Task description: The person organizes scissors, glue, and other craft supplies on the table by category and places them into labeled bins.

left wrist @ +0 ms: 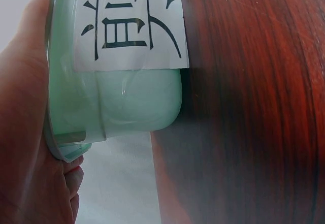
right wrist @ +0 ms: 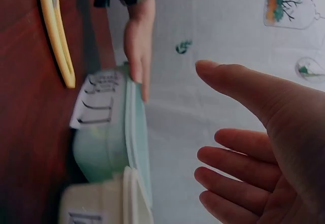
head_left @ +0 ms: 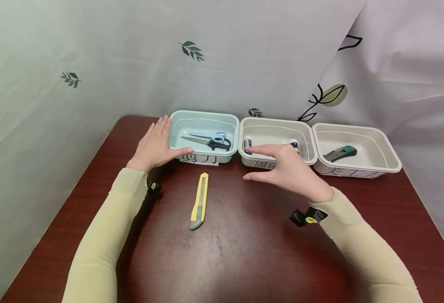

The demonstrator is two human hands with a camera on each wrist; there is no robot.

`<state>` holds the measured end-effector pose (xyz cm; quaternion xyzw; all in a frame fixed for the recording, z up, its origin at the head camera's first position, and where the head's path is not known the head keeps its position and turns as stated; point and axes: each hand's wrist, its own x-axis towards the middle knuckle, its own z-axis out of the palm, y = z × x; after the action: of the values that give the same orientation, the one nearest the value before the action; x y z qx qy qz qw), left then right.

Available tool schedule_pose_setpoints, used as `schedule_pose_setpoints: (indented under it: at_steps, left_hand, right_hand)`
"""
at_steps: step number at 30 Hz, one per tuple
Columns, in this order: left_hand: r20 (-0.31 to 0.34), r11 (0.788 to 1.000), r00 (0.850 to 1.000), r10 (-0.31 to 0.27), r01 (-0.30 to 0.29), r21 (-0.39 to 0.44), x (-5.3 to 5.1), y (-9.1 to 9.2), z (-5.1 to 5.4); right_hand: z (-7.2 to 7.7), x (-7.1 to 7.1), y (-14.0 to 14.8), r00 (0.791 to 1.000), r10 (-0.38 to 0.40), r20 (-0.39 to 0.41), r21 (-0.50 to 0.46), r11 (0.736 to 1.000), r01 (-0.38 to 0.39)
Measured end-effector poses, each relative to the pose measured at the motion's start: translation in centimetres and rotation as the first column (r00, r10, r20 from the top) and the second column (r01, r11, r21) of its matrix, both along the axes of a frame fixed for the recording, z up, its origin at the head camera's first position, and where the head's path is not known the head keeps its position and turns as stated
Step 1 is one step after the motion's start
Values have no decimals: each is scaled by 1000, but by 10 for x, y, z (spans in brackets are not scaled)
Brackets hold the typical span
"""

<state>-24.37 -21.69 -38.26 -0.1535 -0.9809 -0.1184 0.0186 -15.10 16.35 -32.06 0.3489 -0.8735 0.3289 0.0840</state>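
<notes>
My left hand [head_left: 151, 145] touches the left end of a light blue plastic box [head_left: 227, 157], its fingers straight along the side and its thumb over the front rim. Inside lie light blue scissors [head_left: 219, 137] and black-handled scissors [head_left: 214, 145]. In the air at the front of the middle beige box [head_left: 271, 123], my right hand [head_left: 291, 168] holds nothing, thumb and index finger spread apart. Behind it, white-and-blue tubes [head_left: 248, 145] are partly hidden in that box. A yellow box cutter [head_left: 200, 202] lies on the table between my forearms.
On the right stands another beige box [head_left: 377, 143] with a dark green-grey box cutter [head_left: 341, 153] inside. The three boxes form a row at the back of the dark red wooden table [head_left: 222, 261]. Paper labels [left wrist: 132, 26] mark their fronts. A pale patterned curtain [head_left: 131, 54] hangs behind.
</notes>
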Motion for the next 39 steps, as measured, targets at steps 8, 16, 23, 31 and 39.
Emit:
schedule_pose_setpoints:
  at_steps: [8, 16, 23, 31, 39]
  left_hand:
    - [-3, 1000, 1000, -1, 1, 5, 1, 0, 1]
    - [-15, 1000, 1000, -7, 7, -4, 0, 1, 1]
    - [6, 1000, 1000, 1, -1, 2, 1, 1, 2]
    - [6, 1000, 1000, 3, -3, 1, 2, 2, 2]
    - [9, 1000, 1000, 4, -4, 5, 2, 1, 1]
  right_hand:
    - [-24, 6, -30, 994, 80, 70, 53, 995, -84]
    - [-52, 19, -61, 985, 101, 140, 119, 986, -118]
    - [-73, 27, -81, 968, 97, 233, 126, 984, -129]
    - [-88, 33, -100, 962, 66, 266, 135, 985, -105]
    - [-93, 36, -114, 969, 87, 232, 165, 978, -127]
